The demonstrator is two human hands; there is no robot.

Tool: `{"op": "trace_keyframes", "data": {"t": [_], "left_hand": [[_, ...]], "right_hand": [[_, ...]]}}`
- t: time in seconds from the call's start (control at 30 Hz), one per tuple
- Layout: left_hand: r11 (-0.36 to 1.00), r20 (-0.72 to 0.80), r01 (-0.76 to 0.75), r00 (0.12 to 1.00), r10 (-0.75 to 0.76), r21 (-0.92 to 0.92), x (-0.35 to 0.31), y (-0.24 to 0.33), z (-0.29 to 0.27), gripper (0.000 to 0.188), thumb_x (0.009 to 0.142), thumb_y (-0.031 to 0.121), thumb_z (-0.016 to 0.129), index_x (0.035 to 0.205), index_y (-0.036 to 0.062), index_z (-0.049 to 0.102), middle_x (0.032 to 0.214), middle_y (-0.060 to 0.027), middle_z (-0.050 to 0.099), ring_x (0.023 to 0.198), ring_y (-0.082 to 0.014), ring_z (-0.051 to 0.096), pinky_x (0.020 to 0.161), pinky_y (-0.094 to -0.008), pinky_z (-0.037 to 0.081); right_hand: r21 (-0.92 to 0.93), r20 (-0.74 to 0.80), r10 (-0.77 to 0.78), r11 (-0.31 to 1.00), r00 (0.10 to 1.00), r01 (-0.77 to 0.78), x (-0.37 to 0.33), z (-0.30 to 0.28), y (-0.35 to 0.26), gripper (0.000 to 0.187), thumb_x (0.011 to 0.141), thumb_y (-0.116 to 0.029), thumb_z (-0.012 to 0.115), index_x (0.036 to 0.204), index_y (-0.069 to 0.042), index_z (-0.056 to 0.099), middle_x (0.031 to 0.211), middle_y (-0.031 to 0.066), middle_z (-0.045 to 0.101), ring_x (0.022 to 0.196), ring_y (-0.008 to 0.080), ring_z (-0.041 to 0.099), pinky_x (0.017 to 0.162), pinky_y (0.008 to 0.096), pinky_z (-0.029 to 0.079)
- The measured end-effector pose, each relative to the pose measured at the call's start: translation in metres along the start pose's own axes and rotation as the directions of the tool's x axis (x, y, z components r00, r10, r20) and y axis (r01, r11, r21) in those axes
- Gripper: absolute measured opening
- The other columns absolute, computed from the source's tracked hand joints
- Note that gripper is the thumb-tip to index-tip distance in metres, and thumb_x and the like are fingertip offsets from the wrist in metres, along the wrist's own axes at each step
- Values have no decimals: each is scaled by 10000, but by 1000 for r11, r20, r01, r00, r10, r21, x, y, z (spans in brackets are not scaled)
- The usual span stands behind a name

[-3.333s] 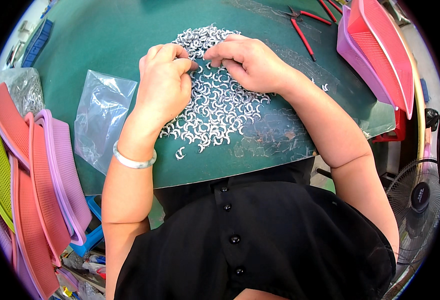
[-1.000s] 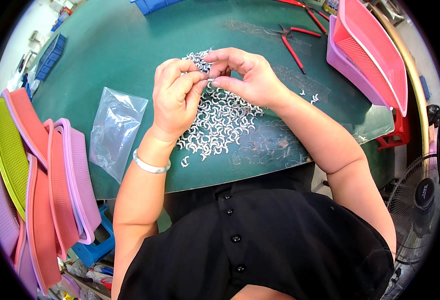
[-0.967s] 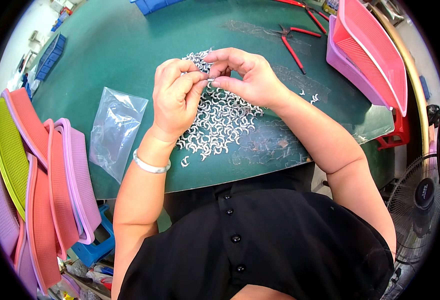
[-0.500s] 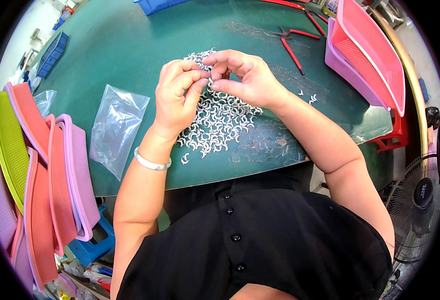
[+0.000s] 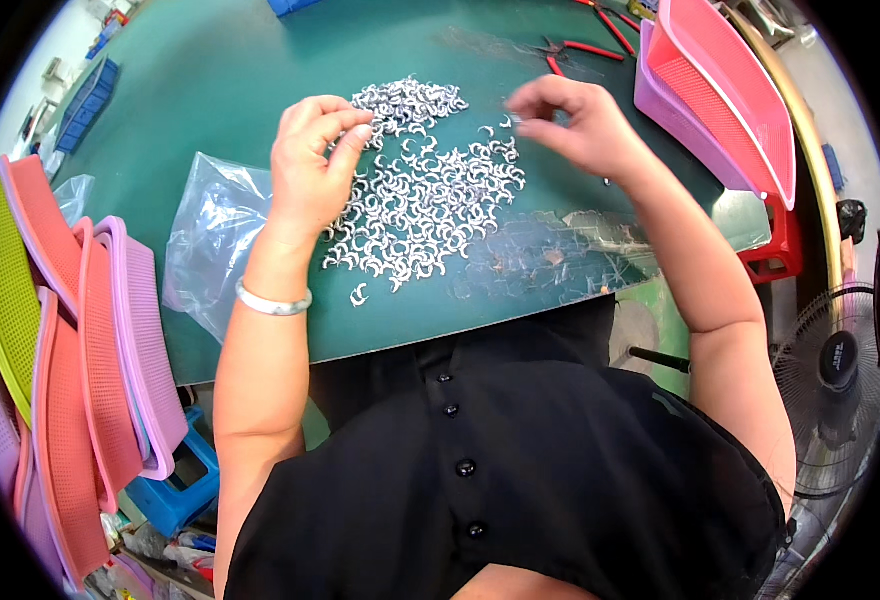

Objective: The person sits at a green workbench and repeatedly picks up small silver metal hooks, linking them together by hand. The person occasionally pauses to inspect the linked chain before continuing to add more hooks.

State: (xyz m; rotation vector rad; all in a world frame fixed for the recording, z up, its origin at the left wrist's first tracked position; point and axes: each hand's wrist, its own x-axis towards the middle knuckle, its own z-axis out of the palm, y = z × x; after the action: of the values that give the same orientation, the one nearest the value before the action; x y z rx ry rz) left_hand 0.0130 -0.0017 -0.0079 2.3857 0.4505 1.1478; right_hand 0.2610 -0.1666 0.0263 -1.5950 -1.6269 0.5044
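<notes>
Green and scuffed, the surface (image 5: 210,80) in the head view carries many silvery crescent pieces (image 5: 415,205), spread loosely in front of the person, with a denser heap (image 5: 410,102) of them at the far side. They look like small metal castings: probably light, stiff, hard to damage and perhaps slippery, best pinched across the curved middle between thumb and forefinger. The left hand (image 5: 312,160) is at the heap's left edge, thumb and forefinger tips narrowly set; whether a piece sits between them is unclear. The right hand (image 5: 582,125), blurred, has its fingertips slightly parted just beside a crescent on the right; its hold is indistinct.
</notes>
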Motion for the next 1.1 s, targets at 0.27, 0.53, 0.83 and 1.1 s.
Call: {"op": "trace_keyframes", "data": {"t": [0.27, 0.53, 0.83, 1.1], "left_hand": [[975, 91, 89, 990, -109, 206, 1, -13, -10, 135, 823, 121, 647, 927, 63, 709, 947, -67, 622, 974, -244, 561, 866, -342, 435], [945, 143, 148, 970, -196, 291, -2, -23, -11, 146, 834, 148, 634, 928, 63, 706, 954, -75, 622, 976, -256, 564, 859, -351, 440], [961, 197, 144, 961, -192, 234, -1, -15, -12, 149, 836, 112, 619, 949, 74, 707, 927, -64, 628, 959, -253, 574, 848, -346, 447], [963, 206, 161, 957, -206, 215, -1, -15, -14, 142, 816, 87, 626, 931, 76, 708, 922, -59, 634, 956, -248, 578, 848, -347, 449]], "right_hand": [[-440, -93, 196, 871, 976, -217, -71, -49, 32, 142, 774, -26, 650, 911, 8, 637, 840, 126, 614, 792, 264, 617, 732, 329, 496], [-514, -84, 146, 842, 986, -168, -86, -53, 28, 102, 796, -65, 641, 866, 3, 670, 814, 125, 589, 812, 293, 602, 747, 354, 482], [-498, -40, -92, 865, 995, 60, -68, -25, 8, 200, 816, 9, 573, 1002, -30, 636, 923, 120, 641, 896, 308, 603, 796, 370, 493], [-311, 156, -240, 909, 958, 278, -18, 35, -16, 400, 815, 74, 489, 1188, -51, 561, 971, 91, 634, 988, 289, 567, 850, 369, 468]]}}
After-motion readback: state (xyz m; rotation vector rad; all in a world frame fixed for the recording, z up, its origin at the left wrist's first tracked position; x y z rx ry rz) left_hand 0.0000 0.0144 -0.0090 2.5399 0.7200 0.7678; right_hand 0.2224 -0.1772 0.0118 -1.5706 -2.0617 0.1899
